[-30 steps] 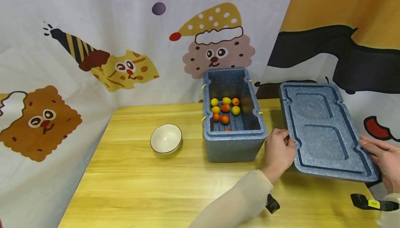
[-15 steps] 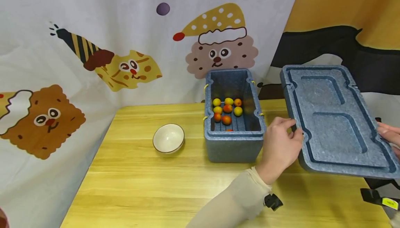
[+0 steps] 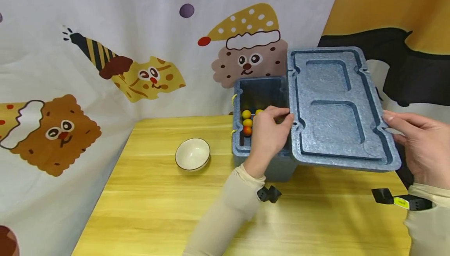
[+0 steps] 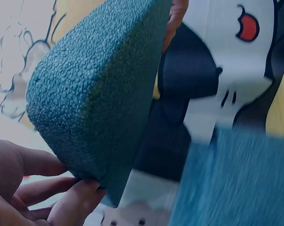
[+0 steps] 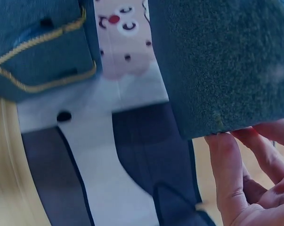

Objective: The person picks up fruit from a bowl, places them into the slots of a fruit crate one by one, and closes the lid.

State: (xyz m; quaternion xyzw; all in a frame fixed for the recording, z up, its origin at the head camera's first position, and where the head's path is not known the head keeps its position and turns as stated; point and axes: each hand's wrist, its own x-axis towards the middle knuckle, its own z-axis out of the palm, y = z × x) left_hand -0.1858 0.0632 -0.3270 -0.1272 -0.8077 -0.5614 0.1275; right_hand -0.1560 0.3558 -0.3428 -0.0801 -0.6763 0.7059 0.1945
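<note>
A blue-grey foam box lid (image 3: 335, 121) hangs tilted above the table, its grooved face towards the head view. My left hand (image 3: 268, 135) pinches its left edge between thumb and fingers. At the right edge my right hand (image 3: 423, 143) grips it with thumb and fingertips. The lid covers the right side of the foam box (image 3: 281, 170), whose top is uncovered on the left. Small yellow fruits (image 3: 247, 114) and an orange-red fruit (image 3: 247, 131) show inside; my left hand and the lid hide the others. In the left wrist view the lid's rough outer face (image 4: 109, 84) shows.
A white bowl (image 3: 192, 154) with a dark rim stands on the wooden table (image 3: 151, 209), left of the box. Yellow rope loops (image 5: 43, 38) hang on the box's side. A printed cloth (image 3: 151, 22) hangs close behind the table.
Both hands have raised the lid and carried it left, from beside the box to over its right part. The bowl and box have stayed put.
</note>
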